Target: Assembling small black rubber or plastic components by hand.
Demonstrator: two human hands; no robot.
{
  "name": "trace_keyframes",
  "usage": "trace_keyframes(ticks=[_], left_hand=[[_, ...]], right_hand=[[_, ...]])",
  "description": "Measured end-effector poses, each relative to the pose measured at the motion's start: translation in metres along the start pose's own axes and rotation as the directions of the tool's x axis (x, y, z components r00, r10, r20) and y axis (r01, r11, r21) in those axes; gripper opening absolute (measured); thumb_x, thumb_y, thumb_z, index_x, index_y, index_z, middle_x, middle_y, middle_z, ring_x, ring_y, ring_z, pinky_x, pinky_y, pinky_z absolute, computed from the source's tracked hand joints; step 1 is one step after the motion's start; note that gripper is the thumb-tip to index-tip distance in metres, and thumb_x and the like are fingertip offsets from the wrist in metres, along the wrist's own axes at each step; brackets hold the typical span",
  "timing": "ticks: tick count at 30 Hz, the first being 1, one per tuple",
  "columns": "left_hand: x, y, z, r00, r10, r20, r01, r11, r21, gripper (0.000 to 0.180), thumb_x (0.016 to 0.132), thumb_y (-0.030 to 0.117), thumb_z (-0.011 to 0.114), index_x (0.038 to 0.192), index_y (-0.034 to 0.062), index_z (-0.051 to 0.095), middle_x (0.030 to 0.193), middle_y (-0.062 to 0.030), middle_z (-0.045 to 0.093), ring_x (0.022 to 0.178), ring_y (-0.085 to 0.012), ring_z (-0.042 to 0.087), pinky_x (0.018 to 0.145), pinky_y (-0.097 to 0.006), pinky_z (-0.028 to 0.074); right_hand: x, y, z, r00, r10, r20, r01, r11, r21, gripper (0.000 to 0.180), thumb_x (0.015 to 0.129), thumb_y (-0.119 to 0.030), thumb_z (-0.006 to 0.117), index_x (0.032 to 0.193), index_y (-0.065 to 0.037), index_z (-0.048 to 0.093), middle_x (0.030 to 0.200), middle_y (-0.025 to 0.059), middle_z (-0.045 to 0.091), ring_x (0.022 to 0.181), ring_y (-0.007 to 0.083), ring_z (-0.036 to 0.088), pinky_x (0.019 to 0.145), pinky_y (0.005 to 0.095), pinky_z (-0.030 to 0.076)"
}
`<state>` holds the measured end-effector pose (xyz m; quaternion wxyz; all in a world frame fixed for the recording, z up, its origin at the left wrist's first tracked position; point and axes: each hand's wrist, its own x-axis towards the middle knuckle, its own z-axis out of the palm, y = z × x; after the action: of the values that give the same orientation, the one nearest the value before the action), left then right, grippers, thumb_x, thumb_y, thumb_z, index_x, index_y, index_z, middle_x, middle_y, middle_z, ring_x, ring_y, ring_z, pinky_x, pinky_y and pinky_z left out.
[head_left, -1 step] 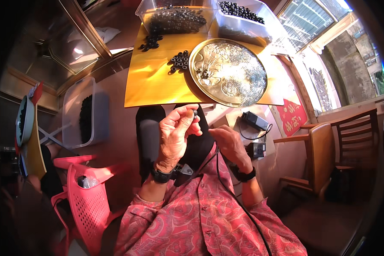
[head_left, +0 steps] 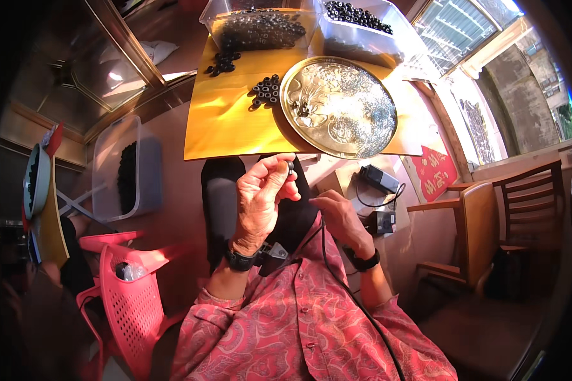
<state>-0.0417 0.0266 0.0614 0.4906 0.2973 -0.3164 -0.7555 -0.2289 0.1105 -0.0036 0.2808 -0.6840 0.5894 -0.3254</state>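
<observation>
Both bare hands are short of the near edge of the yellow table. The left hand pinches a small black piece between thumb and fingers, just before that edge. The right hand is apart from it, lower and to the right, fingers curled with the tips drawn together; whether it grasps anything cannot be told. A dark band is worn on the left wrist and another band on the right. To the right, below the table, are two black boxes, one with a cable.

On the table, a round metallic tray lies at the near edge, toward the right corner. Fine silvery bits cover much of its right side — a few dark bits sit at its left. Just beside its left rim is a loose group of black rings. Farther back, near the left edge, lies a second black cluster. Along the far edge stand two clear bins — both hold many black pieces.
</observation>
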Motion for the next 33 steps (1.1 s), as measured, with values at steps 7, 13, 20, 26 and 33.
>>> trace_keyframes(ticks=[7,13,20,26,33], left_hand=[[0.018,0.008,0.008,1.000,-0.029,0.002,0.029,1.000,-0.008,0.024,0.095,0.015,0.061,0.113,-0.0005,0.063,0.086,-0.0083,0.066,0.067,-0.0110,0.065,0.062,-0.027,0.058],[0.044,0.038,0.003,0.999,-0.030,-0.018,0.030,0.999,0.018,0.025,0.095,0.017,0.061,0.112,0.0000,0.064,0.081,-0.0051,0.065,0.064,-0.0086,0.064,0.059,-0.025,0.058],[0.124,0.076,-0.015,0.993,-0.045,-0.105,0.057,0.992,0.110,0.019,0.090,0.021,0.068,0.098,0.0037,0.067,0.078,-0.0027,0.065,0.062,-0.0086,0.062,0.059,-0.025,0.057],[0.222,0.109,0.005,0.980,0.146,-0.131,-0.141,0.989,0.050,0.013,0.091,0.015,0.065,0.093,0.0023,0.066,0.081,-0.0065,0.065,0.070,-0.0162,0.065,0.069,-0.033,0.059],[0.308,0.139,-0.002,0.956,0.289,0.042,-0.288,0.957,-0.023,0.020,0.096,0.014,0.056,0.102,-0.0029,0.050,0.092,-0.0185,0.060,0.082,-0.0275,0.065,0.078,-0.041,0.059]], right_hand=[[-0.041,0.031,0.020,0.996,0.019,0.088,-0.007,0.990,-0.141,0.023,0.075,0.003,0.055,0.093,-0.006,0.068,0.105,0.0098,0.063,0.099,0.0322,0.057,0.087,0.0402,0.046],[-0.032,0.017,-0.008,0.992,0.035,0.119,-0.024,0.995,-0.099,0.017,0.074,-0.003,0.062,0.088,-0.008,0.069,0.092,0.0073,0.065,0.093,0.0284,0.060,0.082,0.0385,0.046],[-0.026,-0.002,-0.005,0.960,-0.061,0.271,0.078,0.996,-0.050,0.045,0.071,-0.006,0.067,0.116,-0.009,0.065,0.086,0.0121,0.064,0.084,0.0323,0.062,0.078,0.0408,0.050],[-0.019,-0.004,0.014,0.998,0.019,0.058,-0.022,0.999,0.046,0.065,0.072,0.001,0.068,0.134,-0.008,0.048,0.102,0.0153,0.061,0.091,0.0343,0.061,0.079,0.0394,0.051],[-0.023,0.029,0.040,0.983,0.005,-0.182,-0.003,1.000,0.010,0.063,0.075,-0.003,0.071,0.133,-0.004,0.046,0.107,0.0179,0.059,0.097,0.0366,0.059,0.081,0.0397,0.049]])
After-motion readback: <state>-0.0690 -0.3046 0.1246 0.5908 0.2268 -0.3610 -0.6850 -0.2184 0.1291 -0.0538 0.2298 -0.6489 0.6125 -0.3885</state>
